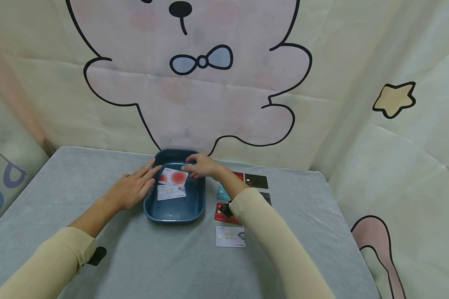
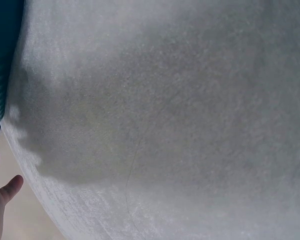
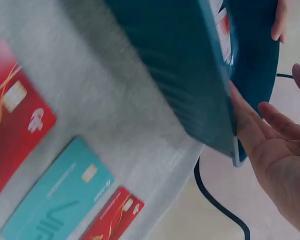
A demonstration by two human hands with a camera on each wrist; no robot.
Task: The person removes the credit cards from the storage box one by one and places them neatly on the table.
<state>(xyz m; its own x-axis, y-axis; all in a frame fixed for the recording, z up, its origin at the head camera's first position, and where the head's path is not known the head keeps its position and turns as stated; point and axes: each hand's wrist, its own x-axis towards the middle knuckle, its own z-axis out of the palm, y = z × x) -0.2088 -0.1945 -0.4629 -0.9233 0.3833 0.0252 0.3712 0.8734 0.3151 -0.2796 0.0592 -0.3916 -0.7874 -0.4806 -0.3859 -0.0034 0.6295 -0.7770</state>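
A dark blue plastic tray (image 1: 174,214) stands near the table's back edge. In it lie a white card with red circles (image 1: 178,177) and a silver VIP card (image 1: 171,192), the first partly overlapping the second. My left hand (image 1: 131,189) rests with extended fingers along the tray's left rim. Over the tray's back right side is my right hand (image 1: 203,166), its fingers loosely bent and reaching inside. The right wrist view shows that right hand (image 3: 282,155) with fingers at the inner side of the wall, and no card between them.
Right of the tray, several cards lie on the grey cloth: a teal card (image 3: 57,195), red cards (image 3: 15,115), a black card (image 1: 257,181), a dark card partly behind my sleeve, and a silver VIP card (image 1: 230,236) nearest me. A printed curtain hangs behind the table.
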